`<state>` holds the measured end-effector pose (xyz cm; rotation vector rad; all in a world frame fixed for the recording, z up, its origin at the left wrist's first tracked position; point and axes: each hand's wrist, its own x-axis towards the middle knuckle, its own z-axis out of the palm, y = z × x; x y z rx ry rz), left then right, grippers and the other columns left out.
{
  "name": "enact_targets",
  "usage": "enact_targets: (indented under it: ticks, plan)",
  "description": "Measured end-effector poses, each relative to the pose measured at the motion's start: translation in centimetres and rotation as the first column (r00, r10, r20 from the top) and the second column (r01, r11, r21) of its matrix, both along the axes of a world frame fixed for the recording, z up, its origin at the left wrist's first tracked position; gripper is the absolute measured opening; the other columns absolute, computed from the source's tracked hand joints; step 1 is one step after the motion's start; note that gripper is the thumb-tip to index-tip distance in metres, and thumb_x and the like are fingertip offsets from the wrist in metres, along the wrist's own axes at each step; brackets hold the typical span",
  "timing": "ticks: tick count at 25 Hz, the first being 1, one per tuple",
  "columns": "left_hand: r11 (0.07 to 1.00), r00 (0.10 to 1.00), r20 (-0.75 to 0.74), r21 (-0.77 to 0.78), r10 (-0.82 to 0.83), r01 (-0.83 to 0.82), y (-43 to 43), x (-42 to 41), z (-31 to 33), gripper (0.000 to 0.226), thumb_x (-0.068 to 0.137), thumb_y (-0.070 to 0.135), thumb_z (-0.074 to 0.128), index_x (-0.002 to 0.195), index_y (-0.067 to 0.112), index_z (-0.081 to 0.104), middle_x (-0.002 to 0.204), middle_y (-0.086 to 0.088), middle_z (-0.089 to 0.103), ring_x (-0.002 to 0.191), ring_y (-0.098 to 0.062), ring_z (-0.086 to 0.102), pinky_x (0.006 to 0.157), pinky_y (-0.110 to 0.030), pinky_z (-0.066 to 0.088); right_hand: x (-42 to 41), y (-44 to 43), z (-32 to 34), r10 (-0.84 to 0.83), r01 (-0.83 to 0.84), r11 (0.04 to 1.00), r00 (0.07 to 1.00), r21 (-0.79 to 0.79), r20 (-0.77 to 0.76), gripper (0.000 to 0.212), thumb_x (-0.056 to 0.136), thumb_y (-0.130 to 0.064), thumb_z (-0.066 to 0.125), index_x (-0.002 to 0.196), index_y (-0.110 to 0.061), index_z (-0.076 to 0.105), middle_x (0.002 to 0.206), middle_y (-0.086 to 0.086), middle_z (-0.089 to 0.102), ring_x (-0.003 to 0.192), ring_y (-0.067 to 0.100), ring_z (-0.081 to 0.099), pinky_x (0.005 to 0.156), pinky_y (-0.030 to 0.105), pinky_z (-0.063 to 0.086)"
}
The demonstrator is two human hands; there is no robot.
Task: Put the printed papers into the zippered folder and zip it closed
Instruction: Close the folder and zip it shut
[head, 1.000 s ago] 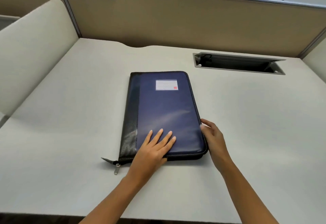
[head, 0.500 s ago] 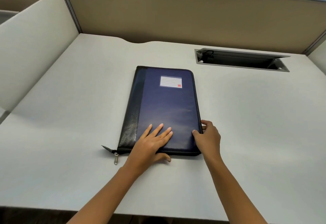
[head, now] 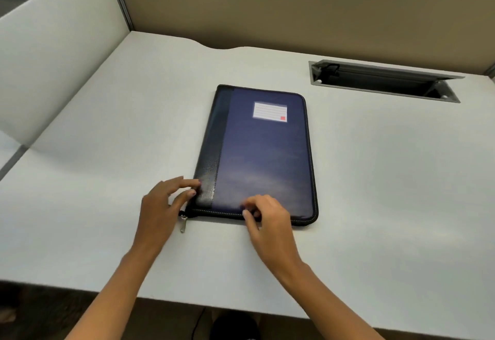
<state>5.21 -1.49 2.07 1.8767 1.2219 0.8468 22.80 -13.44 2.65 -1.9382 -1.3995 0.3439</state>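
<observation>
**Navy folder lies shut on the desk, both your hands at its near edge**

Navy blue with a black spine strip, the zippered folder (head: 262, 157) lies flat in the middle of the pale grey desk (head: 107, 139), cover closed, its long side running from 6 to 12 o'clock. A white lined label (head: 270, 111) with a small red square sits near the 12 o'clock end. The closed cover hides whatever is inside.

Your left hand (head: 163, 206) is at the folder's 7 o'clock corner. Its forefinger and thumb tips touch the black spine edge, with the other fingers loosely curved behind them. Motion blur softens the fingertips, so I cannot tell whether they pinch the edge or only rest against it. Just below that hand, the metal zipper pull (head: 183, 224) lies on the desk at the same corner, touched by neither hand.

Your right hand (head: 267, 219) is at 6 o'clock, its fingers curled over the near edge and its thumb against the side of that edge, pinching the folder there. The hand covers part of the zip track, and what shows is too small to tell whether it is zipped.

At 2 o'clock from the folder, well apart, a grey cable hatch (head: 380, 82) stands open in the desk, its inside dark. A tan partition (head: 294, 13) runs along the far edge. A cream side divider (head: 53, 58) stands at 10 o'clock, cut off by the picture's left border.
</observation>
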Motion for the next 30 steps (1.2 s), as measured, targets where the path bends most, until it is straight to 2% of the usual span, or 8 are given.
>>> enact_targets:
  ticks: [2, 7, 13, 15, 17, 21, 26, 30]
  plan:
    - [0.999, 1.0, -0.014, -0.041, 0.009, -0.01, -0.1, -1.9, -0.1, 0.023, 0.088, 0.013, 0.062, 0.095, 0.032, 0.072, 0.098, 0.03, 0.067, 0.098, 0.016, 0.055, 0.079, 0.002, 0.036, -2.4, 0.5, -0.6, 0.121, -0.121, 0.993, 0.992, -0.004, 0.029, 0.009, 0.09, -0.014, 0.062, 0.096, -0.012, 0.068, 0.09, -0.001, 0.064, 0.08, 0.008, 0.055, 0.073, 0.012, 0.043]
    - [0.994, 0.995, -0.046, -0.069, -0.092, 0.089, -0.5, -4.7, -0.8, 0.031, 0.092, -0.001, 0.05, 0.101, 0.02, 0.071, 0.103, 0.009, 0.071, 0.098, 0.009, 0.059, 0.084, -0.001, 0.039, -6.4, 2.1, -1.6, 0.212, -0.207, 0.977, 0.973, -0.059, 0.091, 0.02, 0.093, -0.025, 0.057, 0.09, -0.008, 0.066, 0.088, 0.007, 0.063, 0.079, 0.022, 0.059, 0.069, 0.03, 0.048]
    - [0.979, 0.963, -0.181, 0.001, -0.2, 0.203, -0.2, -5.2, -1.5, 0.039, 0.083, -0.008, 0.061, 0.099, 0.026, 0.071, 0.096, 0.015, 0.069, 0.096, 0.002, 0.057, 0.083, -0.009, 0.043, -9.2, 4.2, -1.2, 0.214, -0.16, 0.958, 0.95, -0.238, 0.225, 0.031, 0.094, -0.033, 0.052, 0.101, -0.004, 0.061, 0.1, 0.015, 0.061, 0.092, 0.031, 0.059, 0.071, 0.038, 0.048]
    - [0.981, 0.963, -0.196, 0.035, -0.183, 0.193, -0.1, -5.2, -1.5, 0.037, 0.082, -0.009, 0.061, 0.092, 0.025, 0.073, 0.09, 0.019, 0.069, 0.094, 0.0, 0.058, 0.082, -0.01, 0.044, -9.7, 4.9, -0.5, 0.189, -0.091, 0.954, 0.921, -0.284, 0.341, 0.033, 0.088, -0.041, 0.06, 0.093, -0.009, 0.065, 0.091, 0.01, 0.066, 0.081, 0.024, 0.065, 0.062, 0.03, 0.048]
    - [0.984, 0.969, -0.186, 0.038, -0.164, 0.174, 0.1, -5.1, -1.6, 0.037, 0.081, -0.011, 0.06, 0.089, 0.022, 0.074, 0.084, 0.022, 0.069, 0.092, -0.001, 0.059, 0.08, -0.012, 0.045, -10.2, 5.2, 0.4, 0.206, -0.051, 0.933, 0.887, -0.357, 0.414, 0.034, 0.061, -0.051, 0.079, 0.065, -0.019, 0.069, 0.061, -0.004, 0.065, 0.05, 0.01, 0.063, 0.042, 0.017, 0.041]
    - [0.989, 0.978, -0.157, 0.03, -0.138, 0.144, 0.0, -4.9, -1.7, 0.036, 0.081, -0.014, 0.057, 0.087, 0.017, 0.075, 0.09, 0.021, 0.067, 0.088, -0.004, 0.06, 0.08, -0.02, 0.047, -10.4, 5.5, 0.7, 0.192, -0.008, 0.925, 0.873, -0.38, 0.448, 0.038, 0.025, -0.034, 0.091, 0.044, -0.02, 0.062, 0.043, -0.007, 0.056, 0.032, 0.005, 0.051, 0.031, 0.014, 0.029]
    - [0.989, 0.98, -0.181, 0.099, -0.087, 0.106, 0.0, -4.6, -2.0, 0.038, 0.079, -0.016, 0.057, 0.085, 0.016, 0.075, 0.081, 0.009, 0.071, 0.085, -0.004, 0.058, 0.079, -0.023, 0.044, -9.8, 4.6, 0.4, 0.231, -0.079, 0.941, 0.861, -0.329, 0.453, 0.039, 0.026, -0.016, 0.091, 0.053, -0.021, 0.063, 0.05, -0.006, 0.058, 0.036, 0.008, 0.053, 0.032, 0.017, 0.032]
    - [0.989, 0.982, -0.181, 0.121, -0.06, 0.083, 0.1, -4.8, -2.4, 0.04, 0.075, -0.023, 0.056, 0.085, 0.012, 0.074, 0.08, 0.014, 0.067, 0.086, -0.002, 0.058, 0.075, -0.008, 0.043, -8.9, 4.2, 0.5, 0.202, -0.037, 0.943, 0.851, -0.329, 0.485, 0.043, 0.019, -0.01, 0.088, 0.049, -0.021, 0.06, 0.048, -0.006, 0.056, 0.032, 0.008, 0.05, 0.034, 0.019, 0.019]
